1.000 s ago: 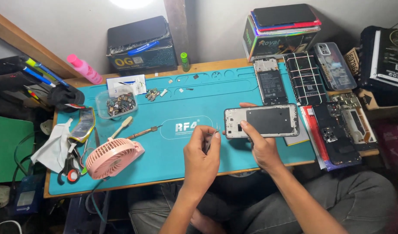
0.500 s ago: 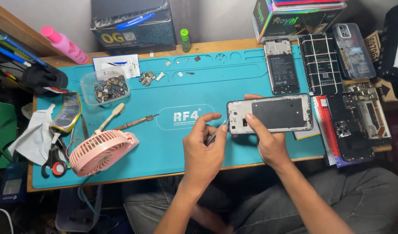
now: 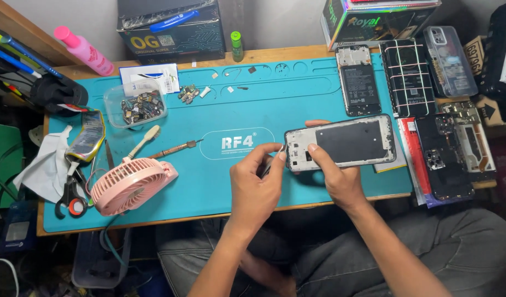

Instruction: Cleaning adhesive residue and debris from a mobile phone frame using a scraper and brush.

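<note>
My right hand (image 3: 334,175) grips the left end of an opened phone frame (image 3: 341,142), silver-edged with a black inner plate, held flat just above the teal work mat (image 3: 209,181). My left hand (image 3: 256,184) pinches a thin metal tool (image 3: 268,164), likely tweezers, whose tip points at the frame's left edge. Both hands sit near the mat's front middle.
A pink handheld fan (image 3: 133,185), a brush (image 3: 143,141) and a screwdriver (image 3: 173,148) lie to the left. A clear tray of small parts (image 3: 136,107) sits behind them. Several disassembled phones (image 3: 408,77) crowd the right side. Scissors (image 3: 70,195) and a cloth (image 3: 41,165) lie far left.
The camera view has shifted slightly closer. My left hand with the tool has come up against the frame's left edge. My right hand has kept its hold.
</note>
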